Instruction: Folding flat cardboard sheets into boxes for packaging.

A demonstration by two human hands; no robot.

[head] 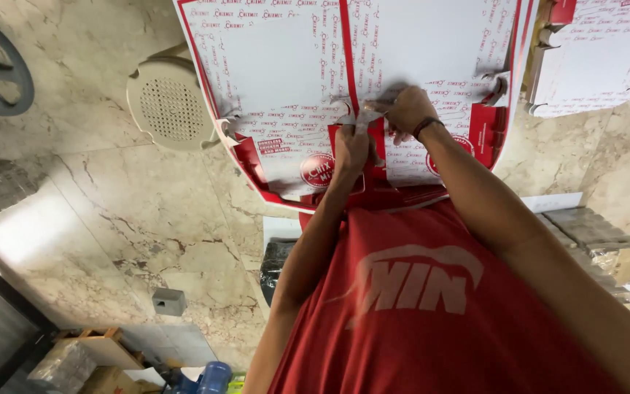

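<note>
now both hands work the middle seam of a flat white cardboard box blank with red printed borders (286, 66), stacked on others.
the left hand (350, 148) is curled, fingers pinching a small white flap at the centre fold; the right hand (406, 109), at 2 o'clock from it, is closed on the neighbouring flap, a dark band on its wrist. to do this well, i judge, keep both pinches near the crease and fold evenly. a round beige perforated disc (170, 103) sits at 9 o'clock; folded red-and-white boxes (592, 58) at 2 o'clock.
</note>
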